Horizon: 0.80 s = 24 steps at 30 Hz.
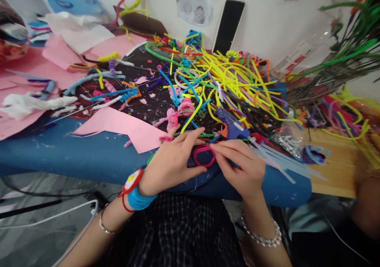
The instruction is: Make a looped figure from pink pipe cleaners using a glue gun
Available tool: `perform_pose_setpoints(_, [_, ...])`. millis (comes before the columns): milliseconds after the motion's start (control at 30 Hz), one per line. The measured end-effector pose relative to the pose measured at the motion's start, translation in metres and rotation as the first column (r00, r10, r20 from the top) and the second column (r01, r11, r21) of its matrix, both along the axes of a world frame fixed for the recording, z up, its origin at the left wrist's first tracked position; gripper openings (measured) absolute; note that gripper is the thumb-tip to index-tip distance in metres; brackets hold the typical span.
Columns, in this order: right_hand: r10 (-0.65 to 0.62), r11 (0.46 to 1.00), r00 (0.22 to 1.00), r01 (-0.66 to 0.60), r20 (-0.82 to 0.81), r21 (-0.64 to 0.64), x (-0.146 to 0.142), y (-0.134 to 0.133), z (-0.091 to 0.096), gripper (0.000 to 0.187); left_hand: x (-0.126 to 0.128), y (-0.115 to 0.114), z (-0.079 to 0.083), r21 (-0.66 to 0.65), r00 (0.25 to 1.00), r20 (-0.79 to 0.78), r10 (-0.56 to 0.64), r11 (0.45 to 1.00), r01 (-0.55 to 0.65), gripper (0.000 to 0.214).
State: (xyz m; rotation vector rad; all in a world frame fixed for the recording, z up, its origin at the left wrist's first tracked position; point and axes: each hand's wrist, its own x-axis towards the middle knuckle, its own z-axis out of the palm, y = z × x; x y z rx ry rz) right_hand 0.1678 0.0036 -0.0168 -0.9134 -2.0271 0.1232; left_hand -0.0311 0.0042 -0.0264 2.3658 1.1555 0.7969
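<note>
A deep pink pipe cleaner loop (204,165) sits between my two hands, just above the blue table edge. My left hand (175,160) is at its left, with the thumb along the lower rim and a finger at the upper rim; the other fingers are stretched out. At the loop's upper right, my right hand (242,164) pinches the rim with thumb and forefinger. A blue glue gun (233,125) with an orange part lies just beyond my right hand. Beyond my left fingers are pale pink fuzzy pieces (172,118) and a bent yellow pipe cleaner (192,114).
A heap of yellow pipe cleaners (234,77) covers the back of the dark mat (139,69). Pink paper (118,126) lies at the left, translucent glue sticks (276,156) at the right. A phone (228,25) leans on the wall. Another person's arm (368,203) shows at far right.
</note>
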Motion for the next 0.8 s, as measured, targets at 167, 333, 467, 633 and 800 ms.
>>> perform_pose_setpoints(167, [0.045,0.996,0.997,-0.049,-0.058,-0.078,0.0033,0.0024,0.0005,0.023,-0.0003,0.0004,0.0019,-0.018,1.0,-0.003,0.0,1.0,0.0,0.08])
perform_pose_setpoints(333, [0.047,0.988,0.995,-0.059,-0.089,-0.14,0.0055,0.005,-0.001,0.022,-0.0013,0.0,0.0046,-0.022,1.0,-0.01,-0.007,1.0,0.007,0.083])
perform_pose_setpoints(467, [0.028,0.987,0.995,-0.043,-0.091,-0.157,0.0076,0.0053,-0.0021,0.024,-0.0017,0.0001,0.005,-0.032,1.0,-0.013,-0.012,0.999,0.012,0.081])
perform_pose_setpoints(633, [0.013,0.986,0.997,-0.026,-0.08,-0.164,0.0081,0.0052,-0.0025,0.024,-0.0013,0.0004,0.0038,-0.023,1.0,0.003,-0.02,1.0,0.02,0.081])
perform_pose_setpoints(800, [0.02,0.989,0.996,-0.033,-0.089,-0.142,0.0069,0.0068,-0.0026,0.023,-0.0058,-0.002,0.0075,-0.062,0.991,0.131,-0.009,0.998,0.017,0.071])
